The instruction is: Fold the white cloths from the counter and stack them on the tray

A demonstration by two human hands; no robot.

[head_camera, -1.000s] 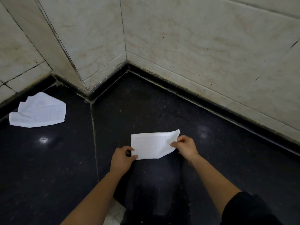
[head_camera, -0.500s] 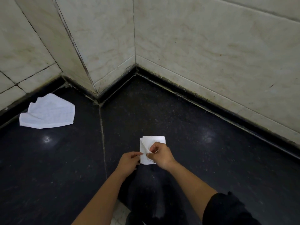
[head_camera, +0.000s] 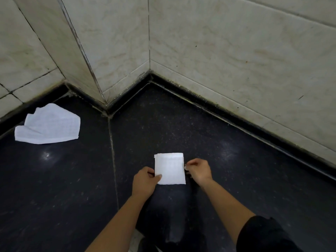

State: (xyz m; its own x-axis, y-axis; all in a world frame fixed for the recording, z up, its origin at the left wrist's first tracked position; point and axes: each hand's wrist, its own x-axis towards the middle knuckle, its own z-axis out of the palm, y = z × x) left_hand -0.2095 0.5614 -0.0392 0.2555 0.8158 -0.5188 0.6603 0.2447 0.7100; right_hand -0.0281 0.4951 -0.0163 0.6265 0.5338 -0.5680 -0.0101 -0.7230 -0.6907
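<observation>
The cloth (head_camera: 170, 169), half-closed a moment ago, now lies as a flat square on the counter (head_camera: 245, 188); our left hand (head_camera: 144, 182) pinches its left edge, our right hand (head_camera: 199, 170) curls beside the right edge, grip unclear. It looks soft and light, so we judge it best to pinch all the layers together

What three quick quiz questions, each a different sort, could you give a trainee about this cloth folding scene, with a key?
1. True or false: a tray is in view.
2. Fill in: the ___ hand pinches the folded cloth at its left edge.
3. Where does the loose cloth lie? A: far left on the counter, near the wall. B: on the folded cloth. C: draped over the wall tiles.
Key: 1 false; 2 left hand; 3 A.
</observation>
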